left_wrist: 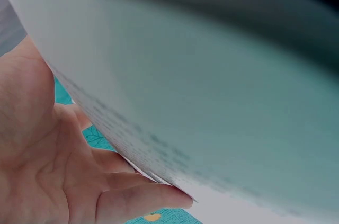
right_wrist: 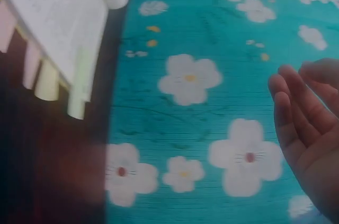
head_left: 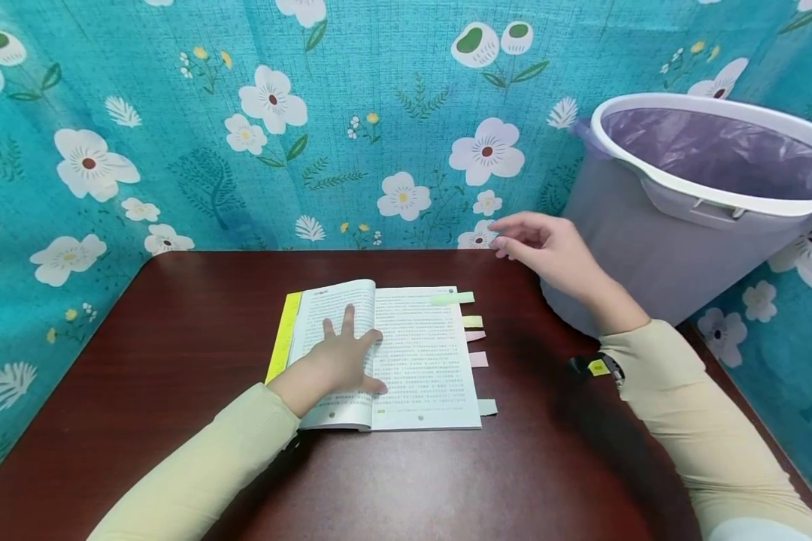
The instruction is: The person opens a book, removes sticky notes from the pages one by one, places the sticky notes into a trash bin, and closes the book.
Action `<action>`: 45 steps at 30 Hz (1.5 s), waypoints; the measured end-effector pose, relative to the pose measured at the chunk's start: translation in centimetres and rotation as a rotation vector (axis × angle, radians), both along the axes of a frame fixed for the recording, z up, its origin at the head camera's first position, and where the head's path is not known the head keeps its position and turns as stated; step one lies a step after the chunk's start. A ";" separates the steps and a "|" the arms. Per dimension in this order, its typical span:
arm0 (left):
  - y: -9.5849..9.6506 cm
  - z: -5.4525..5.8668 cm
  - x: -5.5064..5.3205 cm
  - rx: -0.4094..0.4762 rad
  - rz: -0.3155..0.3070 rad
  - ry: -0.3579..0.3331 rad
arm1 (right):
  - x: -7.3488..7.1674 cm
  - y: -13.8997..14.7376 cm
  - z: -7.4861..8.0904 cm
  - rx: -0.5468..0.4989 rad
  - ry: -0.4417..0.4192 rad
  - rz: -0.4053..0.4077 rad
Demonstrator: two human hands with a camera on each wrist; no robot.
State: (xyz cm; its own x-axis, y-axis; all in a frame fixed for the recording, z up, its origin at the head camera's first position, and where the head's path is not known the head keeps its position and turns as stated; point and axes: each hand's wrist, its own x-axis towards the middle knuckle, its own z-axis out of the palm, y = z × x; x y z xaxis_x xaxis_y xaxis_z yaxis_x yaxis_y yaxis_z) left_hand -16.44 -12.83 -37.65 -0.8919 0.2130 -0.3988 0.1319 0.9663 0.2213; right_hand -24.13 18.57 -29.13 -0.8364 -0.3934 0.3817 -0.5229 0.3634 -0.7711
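Note:
An open book (head_left: 422, 361) lies on the dark table, its left pages bulging upward and a yellow strip (head_left: 283, 327) showing along the left side. Spread fingers of my left hand (head_left: 341, 361) rest on the left page, with the thumb near the fold. The left wrist view shows that palm (left_wrist: 47, 166) close beside a curved page (left_wrist: 175, 107). Coloured sticky tabs (head_left: 474, 321) stick out of the right edge; a pale green tab (head_left: 452, 298) is at the top corner. My right hand (head_left: 544, 248) is raised above the table, fingers loosely bent, nothing visible in them.
A large grey bin (head_left: 622, 225) with a white rim and purple liner stands at the table's right side. Behind the table (head_left: 189, 338) hangs a teal flowered cloth (head_left: 352, 113). A wrist camera (head_left: 602, 366) sits below my right forearm.

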 end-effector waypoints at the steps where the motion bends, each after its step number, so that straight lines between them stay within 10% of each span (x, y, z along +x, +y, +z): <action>1: 0.0 0.0 0.0 0.000 -0.002 0.000 | -0.2 -0.2 -0.4 0.007 -0.012 0.004; 25: 0.1 -0.3 -0.1 -0.011 -0.004 0.002 | -5.0 -2.7 -10.0 0.397 -0.195 -0.028; 45: -0.1 -0.4 -0.4 -0.013 0.007 -0.014 | -5.4 -3.6 -11.2 0.607 -0.152 -0.022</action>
